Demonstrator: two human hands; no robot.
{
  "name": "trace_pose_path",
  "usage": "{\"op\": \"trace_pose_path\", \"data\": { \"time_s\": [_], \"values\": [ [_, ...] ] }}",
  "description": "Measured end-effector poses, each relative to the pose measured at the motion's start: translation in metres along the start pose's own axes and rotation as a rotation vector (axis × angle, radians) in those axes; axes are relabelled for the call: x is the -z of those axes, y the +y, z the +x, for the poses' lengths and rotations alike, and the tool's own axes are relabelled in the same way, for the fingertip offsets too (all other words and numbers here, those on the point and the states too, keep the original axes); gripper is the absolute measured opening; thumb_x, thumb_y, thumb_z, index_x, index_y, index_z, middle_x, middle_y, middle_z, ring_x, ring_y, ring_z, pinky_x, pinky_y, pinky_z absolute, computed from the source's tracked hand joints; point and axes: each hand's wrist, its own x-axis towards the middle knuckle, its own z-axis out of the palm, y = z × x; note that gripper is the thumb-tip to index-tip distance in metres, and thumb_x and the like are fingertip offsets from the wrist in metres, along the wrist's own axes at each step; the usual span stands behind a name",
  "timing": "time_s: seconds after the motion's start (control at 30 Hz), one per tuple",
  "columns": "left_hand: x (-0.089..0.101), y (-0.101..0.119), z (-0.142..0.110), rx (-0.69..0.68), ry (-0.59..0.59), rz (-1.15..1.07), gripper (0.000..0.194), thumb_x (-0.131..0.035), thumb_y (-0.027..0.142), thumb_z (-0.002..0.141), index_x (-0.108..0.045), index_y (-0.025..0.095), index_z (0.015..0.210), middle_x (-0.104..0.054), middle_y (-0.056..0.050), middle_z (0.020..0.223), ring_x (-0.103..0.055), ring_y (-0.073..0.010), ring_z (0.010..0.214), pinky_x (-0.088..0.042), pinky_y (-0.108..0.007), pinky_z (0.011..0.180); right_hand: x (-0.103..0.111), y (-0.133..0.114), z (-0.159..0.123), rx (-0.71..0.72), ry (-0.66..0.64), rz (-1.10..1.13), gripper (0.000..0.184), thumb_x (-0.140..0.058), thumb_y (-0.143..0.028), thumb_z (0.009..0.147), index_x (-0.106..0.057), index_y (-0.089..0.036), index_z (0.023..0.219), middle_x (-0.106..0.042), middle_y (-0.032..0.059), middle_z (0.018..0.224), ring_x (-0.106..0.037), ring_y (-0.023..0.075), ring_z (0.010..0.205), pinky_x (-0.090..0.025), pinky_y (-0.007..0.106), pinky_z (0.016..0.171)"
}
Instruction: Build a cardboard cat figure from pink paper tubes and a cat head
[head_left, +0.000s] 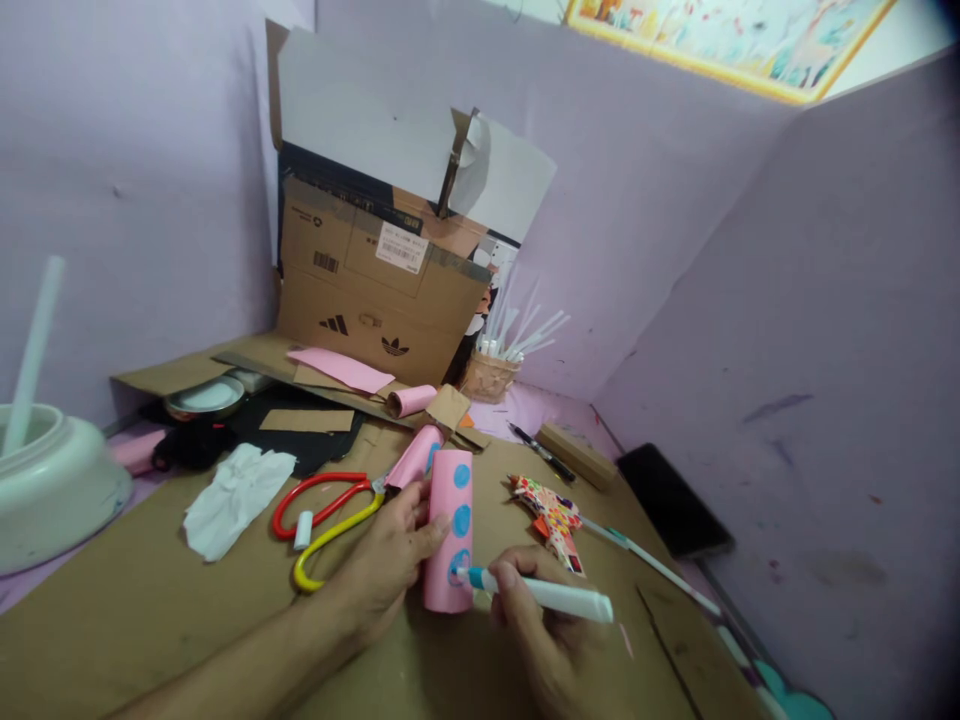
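My left hand [395, 550] is wrapped round the left side of a pink paper-covered tube [450, 495], steadying it on the cardboard. A column of blue dots runs down the tube's front. In my right hand [544, 620] is a white marker with a blue-green collar [551, 593], its tip touching the lowest dot. That dot is only partly filled with blue. Scissors [330, 540] with red and yellow handles lie left of my left hand, a small white cap [303, 530] beside the red loop. Behind the tube lies another pink piece with blue dots [417, 458].
A patterned glue gun [551, 515] with its cord lies to the right, near a black pen [541, 452] and a dark phone-like slab [671, 500]. Crumpled tissue [236, 500] and a white pot [64, 490] are on the left. A cardboard box [375, 280] stands behind.
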Motion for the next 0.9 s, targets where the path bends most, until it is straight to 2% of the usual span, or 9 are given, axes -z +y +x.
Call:
{"op": "trace_pose_path", "data": {
  "time_s": [0.17, 0.33, 0.53, 0.7, 0.9],
  "values": [
    [-0.0003, 0.0007, 0.0015, 0.003, 0.006, -0.004, 0.051, -0.068, 0.017, 0.073, -0.048, 0.015, 0.120, -0.060, -0.012, 0.118, -0.057, -0.0249, 0.104, -0.049, -0.030, 0.076, 0.0006, -0.0014, -0.0002, -0.025, 0.004, 0.026, 0.034, -0.048, -0.045, 0.085, -0.060, -0.020, 0.066, -0.054, -0.0033, 0.050, -0.047, 0.0114, 0.045, -0.037, 0.020, 0.046],
    [0.0005, 0.0008, 0.0012, 0.012, 0.003, 0.016, 0.049, -0.068, 0.018, 0.073, -0.049, 0.016, 0.119, -0.061, -0.011, 0.116, -0.058, -0.0239, 0.101, -0.049, -0.030, 0.075, 0.0016, -0.0008, 0.0001, 0.019, -0.009, -0.006, 0.034, -0.049, -0.044, 0.084, -0.061, -0.020, 0.063, -0.053, -0.0033, 0.048, -0.046, 0.0111, 0.043, -0.038, 0.020, 0.045],
    [0.0001, 0.0009, 0.0003, 0.010, 0.023, 0.010, 0.050, -0.069, 0.020, 0.073, -0.050, 0.017, 0.118, -0.062, -0.011, 0.116, -0.059, -0.0216, 0.096, -0.049, -0.030, 0.075, 0.0026, 0.0004, 0.0010, 0.051, 0.058, -0.033, 0.034, -0.048, -0.042, 0.086, -0.061, -0.020, 0.064, -0.055, -0.0027, 0.049, -0.048, 0.0116, 0.044, -0.037, 0.020, 0.044],
    [-0.0017, 0.0026, 0.0008, 0.020, 0.025, -0.008, 0.055, -0.074, 0.021, 0.067, -0.051, 0.016, 0.117, -0.062, -0.012, 0.115, -0.060, -0.0239, 0.097, -0.049, -0.031, 0.074, 0.0024, 0.0008, 0.0014, 0.059, 0.010, -0.031, 0.035, -0.047, -0.043, 0.086, -0.061, -0.020, 0.064, -0.054, -0.0029, 0.048, -0.048, 0.0115, 0.042, -0.037, 0.020, 0.043],
    [-0.0008, 0.0010, 0.0009, 0.009, 0.015, -0.015, 0.057, -0.074, 0.021, 0.068, -0.051, 0.017, 0.120, -0.062, -0.012, 0.117, -0.059, -0.0248, 0.102, -0.049, -0.031, 0.076, 0.0023, 0.0011, 0.0012, 0.047, 0.055, -0.037, 0.034, -0.048, -0.042, 0.086, -0.061, -0.020, 0.063, -0.057, -0.0027, 0.049, -0.050, 0.0110, 0.042, -0.038, 0.019, 0.043]
  ]
}}
